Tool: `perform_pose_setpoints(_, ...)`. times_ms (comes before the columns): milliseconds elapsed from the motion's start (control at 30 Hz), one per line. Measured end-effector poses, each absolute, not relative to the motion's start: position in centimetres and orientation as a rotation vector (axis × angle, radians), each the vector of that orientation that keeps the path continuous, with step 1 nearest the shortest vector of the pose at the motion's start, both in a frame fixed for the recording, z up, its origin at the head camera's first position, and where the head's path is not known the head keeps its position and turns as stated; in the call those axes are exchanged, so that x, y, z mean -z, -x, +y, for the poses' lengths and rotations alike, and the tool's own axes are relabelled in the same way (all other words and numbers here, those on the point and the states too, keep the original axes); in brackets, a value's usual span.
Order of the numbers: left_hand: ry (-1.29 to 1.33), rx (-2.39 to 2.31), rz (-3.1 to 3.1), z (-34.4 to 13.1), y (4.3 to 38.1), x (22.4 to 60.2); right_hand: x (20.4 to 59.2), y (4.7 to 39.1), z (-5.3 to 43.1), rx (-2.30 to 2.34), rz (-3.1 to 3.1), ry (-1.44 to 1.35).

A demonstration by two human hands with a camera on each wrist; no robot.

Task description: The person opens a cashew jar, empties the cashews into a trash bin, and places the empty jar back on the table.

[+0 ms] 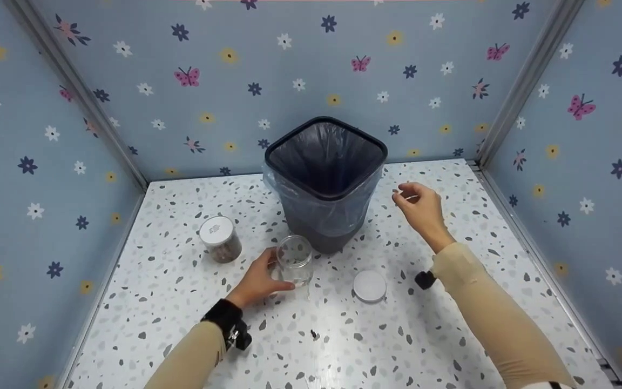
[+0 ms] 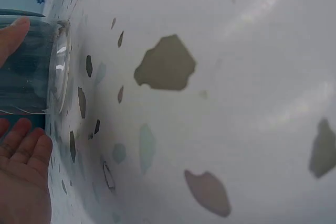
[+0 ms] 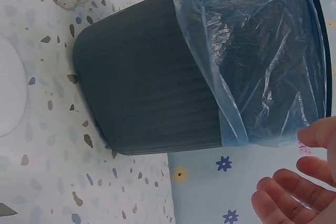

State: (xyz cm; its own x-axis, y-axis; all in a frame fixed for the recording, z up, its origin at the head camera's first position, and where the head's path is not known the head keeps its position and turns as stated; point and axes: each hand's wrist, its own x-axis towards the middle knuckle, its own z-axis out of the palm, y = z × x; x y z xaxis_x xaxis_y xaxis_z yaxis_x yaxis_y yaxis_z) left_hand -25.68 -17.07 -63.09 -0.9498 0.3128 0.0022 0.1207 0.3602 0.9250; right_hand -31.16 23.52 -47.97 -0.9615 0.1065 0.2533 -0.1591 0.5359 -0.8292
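A clear jar (image 1: 296, 265) without a lid stands on the table in front of the bin. My left hand (image 1: 258, 279) is around its left side, thumb at the front and fingers behind; the left wrist view shows the thumb (image 2: 13, 38) over the jar's wall. To the right of the bin my right hand (image 1: 420, 208) is raised, its fingers loosely bent with nothing between them. The bin (image 1: 324, 237) is dark grey, lined with a blue translucent bag (image 3: 262, 61). A round white lid (image 1: 370, 286) lies flat to the right of the jar.
A second jar (image 1: 223, 246) with a white lid and brownish contents stands left of my left hand. A small dark bit (image 1: 313, 334) lies on the speckled table (image 1: 181, 324). Flower-patterned walls (image 1: 300, 65) enclose the back and both sides.
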Motion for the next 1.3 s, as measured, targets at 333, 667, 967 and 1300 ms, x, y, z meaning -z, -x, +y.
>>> perform_pose_setpoints(333, -0.389, -1.564, 2.486, -18.2, 25.3, 61.8, 49.2, 30.9, 23.6, -1.402, -2.505, -0.024)
perform_pose_setpoints(667, -0.409, -1.53, 2.529, -19.5, 25.1, 60.8, 50.5, 30.5, 23.7, -1.392, -2.502, -0.033)
perform_pose_setpoints(967, -0.447, -1.481, 2.633, -20.2, 25.0, 60.2, 51.5, 30.3, 23.3, -1.398, -2.518, -0.021)
perform_pose_setpoints(1300, -0.501, -1.47, 2.793, -20.9, 24.8, 59.1, 52.5, 29.8, 23.2, -1.374, -2.55, -0.05)
